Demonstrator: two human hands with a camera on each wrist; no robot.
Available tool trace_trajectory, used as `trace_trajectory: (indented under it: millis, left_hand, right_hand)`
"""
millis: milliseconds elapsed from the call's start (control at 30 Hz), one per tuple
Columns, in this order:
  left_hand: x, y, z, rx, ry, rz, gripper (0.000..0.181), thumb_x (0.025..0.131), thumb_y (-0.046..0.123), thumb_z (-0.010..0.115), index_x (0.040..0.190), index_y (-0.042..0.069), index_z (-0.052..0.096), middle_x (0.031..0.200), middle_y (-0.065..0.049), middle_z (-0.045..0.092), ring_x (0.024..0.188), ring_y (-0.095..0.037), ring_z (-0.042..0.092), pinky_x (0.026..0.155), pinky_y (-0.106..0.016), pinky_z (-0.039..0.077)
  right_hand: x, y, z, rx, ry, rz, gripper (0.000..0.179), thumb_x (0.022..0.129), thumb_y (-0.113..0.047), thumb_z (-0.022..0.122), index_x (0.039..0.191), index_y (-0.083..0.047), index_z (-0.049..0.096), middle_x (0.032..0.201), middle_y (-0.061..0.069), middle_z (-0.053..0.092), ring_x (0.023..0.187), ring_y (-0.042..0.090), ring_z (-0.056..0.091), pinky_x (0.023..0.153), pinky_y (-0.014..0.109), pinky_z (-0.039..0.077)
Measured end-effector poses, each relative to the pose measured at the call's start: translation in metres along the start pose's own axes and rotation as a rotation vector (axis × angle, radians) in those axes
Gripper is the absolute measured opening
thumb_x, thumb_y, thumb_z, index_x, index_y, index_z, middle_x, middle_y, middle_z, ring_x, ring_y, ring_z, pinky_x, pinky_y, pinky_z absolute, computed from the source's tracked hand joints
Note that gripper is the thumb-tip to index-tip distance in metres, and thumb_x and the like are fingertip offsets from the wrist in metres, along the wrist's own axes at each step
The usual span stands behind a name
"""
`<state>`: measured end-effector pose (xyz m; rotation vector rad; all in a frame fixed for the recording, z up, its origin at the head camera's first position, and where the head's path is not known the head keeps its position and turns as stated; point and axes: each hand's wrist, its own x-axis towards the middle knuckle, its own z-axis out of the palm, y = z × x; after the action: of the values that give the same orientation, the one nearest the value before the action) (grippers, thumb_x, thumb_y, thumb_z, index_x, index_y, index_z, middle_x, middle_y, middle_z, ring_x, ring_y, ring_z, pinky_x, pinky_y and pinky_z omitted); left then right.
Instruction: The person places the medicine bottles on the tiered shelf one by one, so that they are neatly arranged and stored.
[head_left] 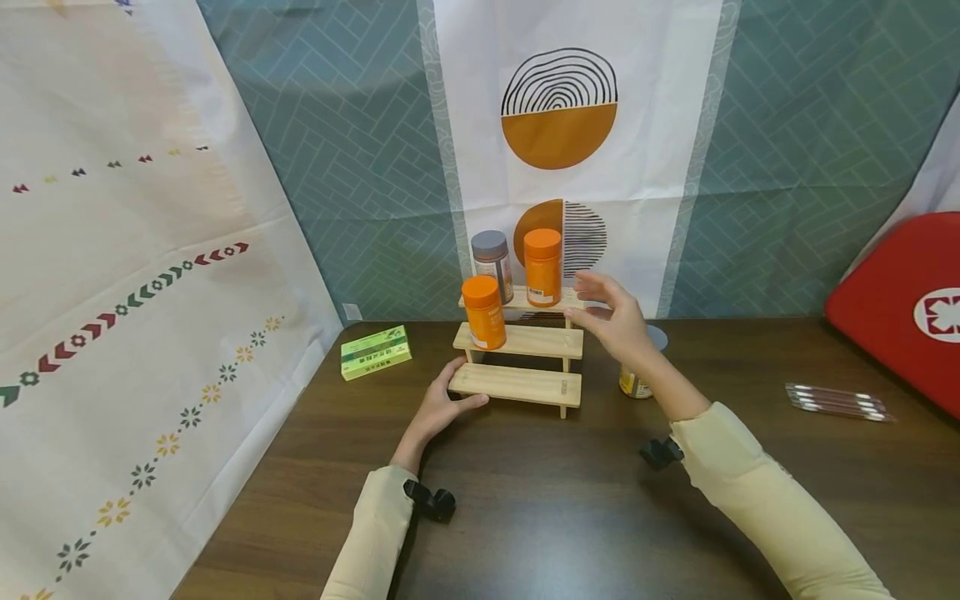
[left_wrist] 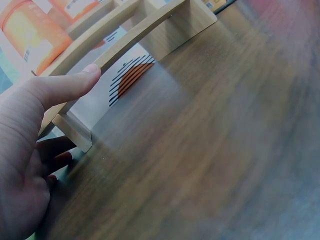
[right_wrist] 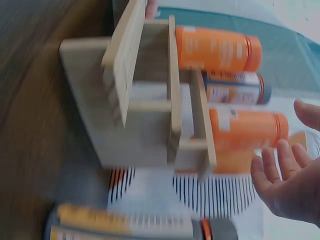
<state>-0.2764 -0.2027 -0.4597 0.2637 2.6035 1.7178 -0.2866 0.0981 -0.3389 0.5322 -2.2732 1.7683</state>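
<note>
A three-tier wooden stand (head_left: 517,382) is on the table. On its top tier stand a grey-capped bottle (head_left: 492,268) and an orange bottle (head_left: 543,271); another orange bottle (head_left: 485,315) occupies the left of the middle tier. My left hand (head_left: 437,406) grips the left end of the bottom tier, its thumb (left_wrist: 75,85) along the front edge. Beside the top tier's right end, my right hand (head_left: 617,325) is raised with relaxed fingers and holds nothing. In the right wrist view, a gap separates those fingers (right_wrist: 272,167) from the nearer orange bottle (right_wrist: 247,129).
Partly hidden by my right forearm, a grey-capped bottle with a yellow label (head_left: 634,382) stands right of the stand. A green box (head_left: 375,352) lies to the left. Farther right are a pack of thin sticks (head_left: 836,402) and a red case (head_left: 900,292). Cloth hangs behind.
</note>
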Motion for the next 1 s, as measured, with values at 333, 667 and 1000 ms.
trace_trajectory:
  millis: [333, 667, 1000]
  left_hand:
    - [0.001, -0.002, -0.003, 0.002, 0.003, 0.011, 0.081, 0.081, 0.020, 0.079, 0.149, 0.013, 0.036, 0.148, -0.016, 0.045, 0.132, -0.032, 0.045, 0.111, -0.053, 0.034]
    - [0.000, -0.002, -0.001, 0.018, 0.006, 0.007, 0.080, 0.081, 0.020, 0.080, 0.148, 0.014, 0.038, 0.146, -0.016, 0.047, 0.127, -0.032, 0.049, 0.108, -0.052, 0.037]
    - [-0.001, 0.000, 0.000, 0.025, 0.006, 0.002, 0.081, 0.080, 0.022, 0.080, 0.149, 0.014, 0.037, 0.146, -0.017, 0.047, 0.127, -0.033, 0.049, 0.108, -0.052, 0.037]
  right_hand:
    - [-0.014, 0.014, -0.048, -0.097, 0.081, 0.040, 0.058, 0.092, -0.022, 0.069, 0.143, -0.008, 0.046, 0.129, 0.005, 0.059, 0.109, -0.004, 0.051, 0.090, 0.012, 0.044]
    - [-0.029, 0.028, -0.075, -0.204, -0.011, 0.122, 0.059, 0.094, -0.028, 0.065, 0.143, -0.005, 0.042, 0.139, 0.012, 0.051, 0.128, 0.022, 0.047, 0.100, 0.021, 0.044]
    - [-0.040, 0.045, -0.079, -0.262, -0.213, 0.242, 0.068, 0.095, -0.031, 0.064, 0.148, -0.003, 0.033, 0.147, 0.024, 0.039, 0.121, 0.039, 0.048, 0.092, 0.046, 0.048]
